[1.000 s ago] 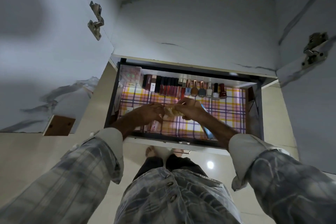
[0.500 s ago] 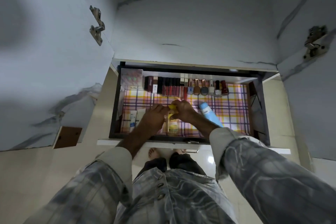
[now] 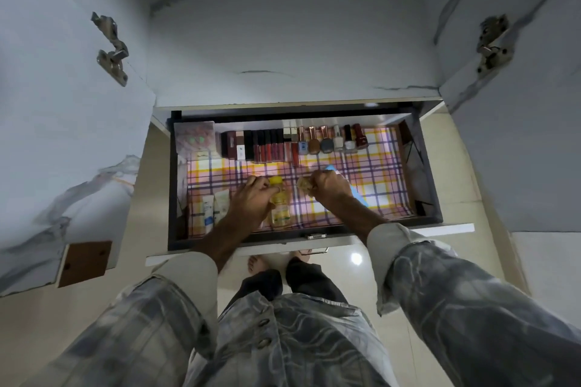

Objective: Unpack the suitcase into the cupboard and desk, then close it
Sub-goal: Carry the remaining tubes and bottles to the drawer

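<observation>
The left hand (image 3: 251, 202) lies over a yellow-capped bottle (image 3: 279, 205) that rests flat on the drawer's checked liner (image 3: 371, 173), its curled fingers wrapped round the bottle's neck just below the cap. The right hand (image 3: 330, 187), a little apart from the left, pinches a small pale object (image 3: 303, 183) in its curled fingers; what it is cannot be told. A blue tube (image 3: 356, 195) lies under the right wrist. Two white tubes (image 3: 213, 206) lie just left of the left hand. Along the back wall of the open drawer (image 3: 171, 185) stands a row of lipsticks (image 3: 267, 148) and nail polish bottles (image 3: 333, 141), with a patterned box (image 3: 195, 140) in the back left corner. Cupboard doors (image 3: 63, 104) stand open on both sides
</observation>
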